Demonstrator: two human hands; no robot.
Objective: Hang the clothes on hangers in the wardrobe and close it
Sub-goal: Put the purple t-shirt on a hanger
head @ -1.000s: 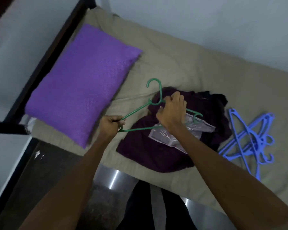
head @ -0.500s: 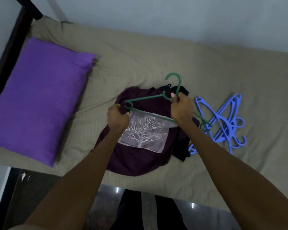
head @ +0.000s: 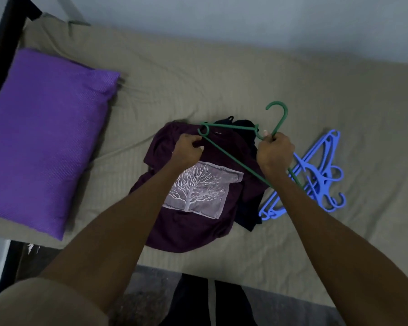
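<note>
A dark purple T-shirt [head: 193, 227] with a pale tree print lies crumpled on the bed, over a darker garment [head: 247, 215] whose edges stick out at its right. A green hanger [head: 231, 158] is held above the shirt's collar. My right hand [head: 275, 152] grips the hanger at the base of its hook. My left hand [head: 187, 149] pinches the shirt's fabric near the collar, right beside the hanger's left end.
Several blue hangers [head: 316, 180] lie piled on the bed to the right of the clothes. A purple pillow [head: 45, 135] rests at the left by the black bed frame [head: 7, 27]. The beige sheet [head: 222, 78] stretches back to the wall.
The hanger's hook has swung to the right and its left end has risen above the collar. My left hand has moved up the shirt toward the collar. The view has shifted slightly.
</note>
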